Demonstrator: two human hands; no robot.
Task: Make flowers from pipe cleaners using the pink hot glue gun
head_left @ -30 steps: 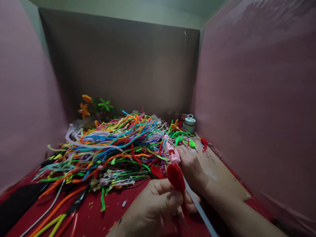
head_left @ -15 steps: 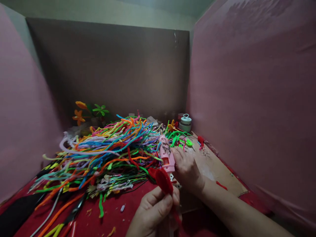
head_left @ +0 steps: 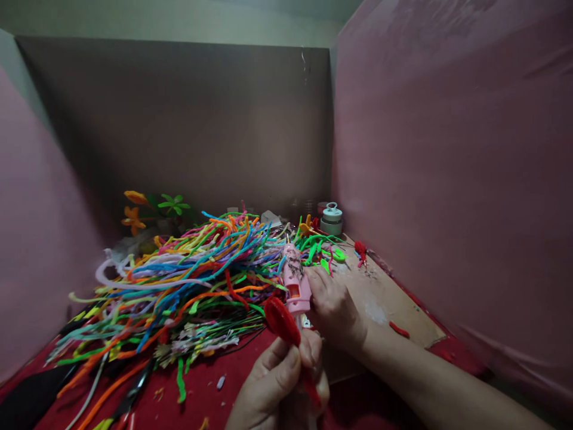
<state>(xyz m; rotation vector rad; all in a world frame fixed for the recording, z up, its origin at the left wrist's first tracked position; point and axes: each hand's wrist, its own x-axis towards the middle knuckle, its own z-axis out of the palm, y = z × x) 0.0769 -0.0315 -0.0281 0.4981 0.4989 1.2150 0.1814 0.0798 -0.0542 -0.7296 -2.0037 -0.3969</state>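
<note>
My left hand (head_left: 280,379) is closed around a red fuzzy piece (head_left: 283,321), pinching it between thumb and fingers at the bottom centre. The piece's rounded, looped end rises above the fingertips, and a red tail shows below them. My right hand (head_left: 333,307) is wrapped round the far side of a pink glue gun (head_left: 295,280), its nozzle pointing away from me. Dark, stringy residue covers the gun's upper body. A clear stick shows at its rear, just above my left hand.
A large heap of coloured pipe cleaners (head_left: 192,269) lies left of the gun. Scissors (head_left: 134,388) rest on the red cloth (head_left: 201,388). A brown board (head_left: 389,298) is at right, a pale green jar (head_left: 331,220) behind. Orange flowers (head_left: 133,221) stand back left.
The view has shifted slightly, so the scene sits further left. The red piece has turned in my left hand, showing its looped face more. Both hands keep their holds.
</note>
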